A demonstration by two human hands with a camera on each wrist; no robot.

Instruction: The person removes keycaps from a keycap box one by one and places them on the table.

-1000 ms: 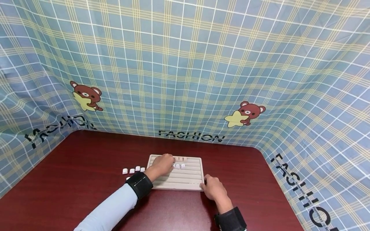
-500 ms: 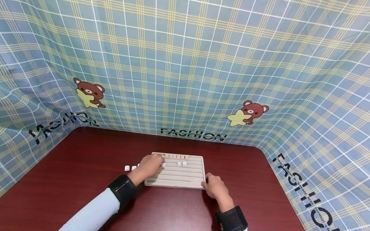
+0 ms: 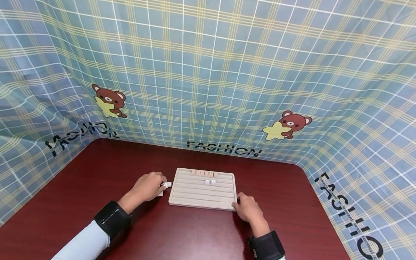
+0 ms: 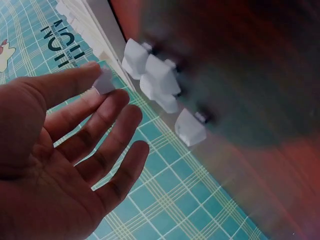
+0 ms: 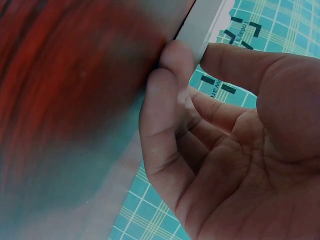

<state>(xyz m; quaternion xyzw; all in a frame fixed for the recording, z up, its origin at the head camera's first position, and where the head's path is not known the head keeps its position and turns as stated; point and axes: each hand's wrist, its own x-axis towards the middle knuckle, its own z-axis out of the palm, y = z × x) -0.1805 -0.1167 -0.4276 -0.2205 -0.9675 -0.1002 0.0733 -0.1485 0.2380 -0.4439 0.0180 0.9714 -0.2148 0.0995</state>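
Here, my left hand [image 3: 147, 187] pinches one white key [image 4: 103, 82] left of the tray [image 3: 201, 197], other fingers loose, near more keys [image 4: 161, 76]. My right hand [image 3: 249, 208] grips the tray's right edge, fingers curled.

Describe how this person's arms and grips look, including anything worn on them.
The left grip and right grip are both bare, with no gloves or cables visible. The left arm has a light-blue sleeve and a broad black wristband. A similar black band is on the right wrist, with only a pale sliver of sleeve visible below it.
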